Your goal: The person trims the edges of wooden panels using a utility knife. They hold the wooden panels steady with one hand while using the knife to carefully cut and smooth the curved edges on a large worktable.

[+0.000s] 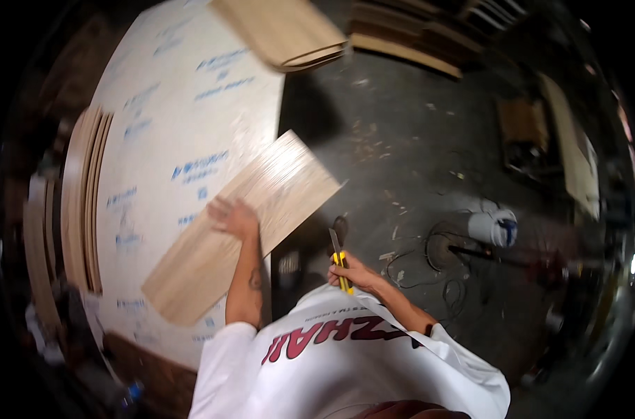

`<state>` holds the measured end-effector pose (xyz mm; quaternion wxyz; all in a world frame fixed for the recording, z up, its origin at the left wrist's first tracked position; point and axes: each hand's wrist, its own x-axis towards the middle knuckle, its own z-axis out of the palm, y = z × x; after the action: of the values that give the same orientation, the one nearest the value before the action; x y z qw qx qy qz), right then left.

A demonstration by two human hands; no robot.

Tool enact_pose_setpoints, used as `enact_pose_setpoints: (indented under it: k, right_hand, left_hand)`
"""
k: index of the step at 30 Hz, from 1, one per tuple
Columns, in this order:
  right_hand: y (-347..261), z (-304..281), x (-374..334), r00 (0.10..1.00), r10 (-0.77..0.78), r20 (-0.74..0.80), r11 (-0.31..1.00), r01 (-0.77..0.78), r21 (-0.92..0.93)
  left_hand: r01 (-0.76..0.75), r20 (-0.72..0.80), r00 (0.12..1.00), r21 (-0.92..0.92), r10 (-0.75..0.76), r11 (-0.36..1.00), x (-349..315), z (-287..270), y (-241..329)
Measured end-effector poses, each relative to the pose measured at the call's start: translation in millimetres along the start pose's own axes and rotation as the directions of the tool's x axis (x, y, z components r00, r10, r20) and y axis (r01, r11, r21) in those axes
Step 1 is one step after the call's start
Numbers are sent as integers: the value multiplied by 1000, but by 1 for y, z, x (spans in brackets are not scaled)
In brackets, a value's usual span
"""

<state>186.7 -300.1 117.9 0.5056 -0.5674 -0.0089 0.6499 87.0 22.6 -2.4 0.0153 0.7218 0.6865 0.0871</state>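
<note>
A wood-grain board (279, 185) lies slantwise across the white printed sheet on the table, its far right corner jutting past the edge. At that corner a thin pale sliver sticks out. My left hand (235, 218) rests on the board near its left long edge, fingers spread and slightly blurred. In my right hand (357, 273), held close to my body beyond the table's edge, is a yellow and black utility knife (342, 269) with its blade out and pointing away from me. The knife is apart from the board.
More wood-grain boards (282, 35) are stacked at the table's far end, and several stand along its left side (87, 199). On the floor to the right are a white bucket (492, 227), looped cables (440, 255) and scattered shavings. Stacked planks (408, 49) lie at the back.
</note>
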Motion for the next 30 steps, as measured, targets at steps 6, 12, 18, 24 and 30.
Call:
enact_pose_setpoints:
  k: [6,12,18,24,30]
  right_hand:
    - [-99,-39,41,902,-302,-309,853,111,-510]
    - [-174,-65,91,892,-451,-24,163,55,-985]
    - [-221,-50,106,966,212,-147,275,-203,-940]
    - [-238,-33,113,940,313,-136,311,-236,-921]
    - [-234,-27,119,918,361,-165,256,-267,-929]
  left_hand:
    - [44,94,995,-14,-42,999,13,-40,8]
    - [17,102,995,3,-17,1000,2,-29,-1]
    - [63,144,987,23,-65,998,11,-29,2]
    - [79,156,985,9,-79,997,9,-31,6]
    - [53,140,989,23,-56,998,11,-33,0]
